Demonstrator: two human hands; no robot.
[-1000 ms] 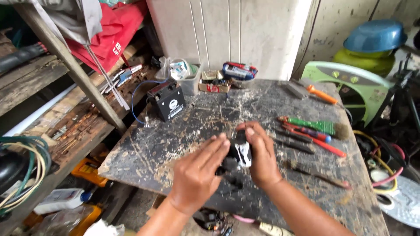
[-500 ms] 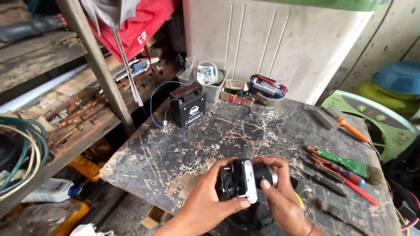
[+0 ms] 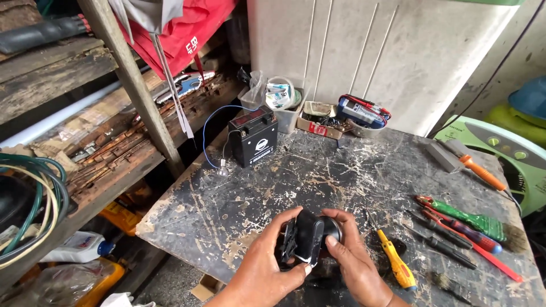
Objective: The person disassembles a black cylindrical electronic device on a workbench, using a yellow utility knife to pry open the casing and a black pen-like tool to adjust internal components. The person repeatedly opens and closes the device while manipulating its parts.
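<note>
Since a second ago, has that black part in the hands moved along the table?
Yes. The black part now sits near the table's front edge, closer to the person and farther from the black battery than before, held in both hands.

Scratched dark worktable [image 3: 341,176], pale panelled wall [image 3: 364,51], weathered wooden shelves [image 3: 85,74], daylight

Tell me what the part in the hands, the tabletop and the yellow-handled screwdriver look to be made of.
Black part held by left hand and right hand: probably moulded plastic, smooth with a dull sheen; what is inside cannot be seen.
Tabletop: likely painted board; the dark coat is scratched and flaked to a pale layer.
Yellow-handled screwdriver: glossy yellow plastic handle, likely with a metal shaft.
</note>
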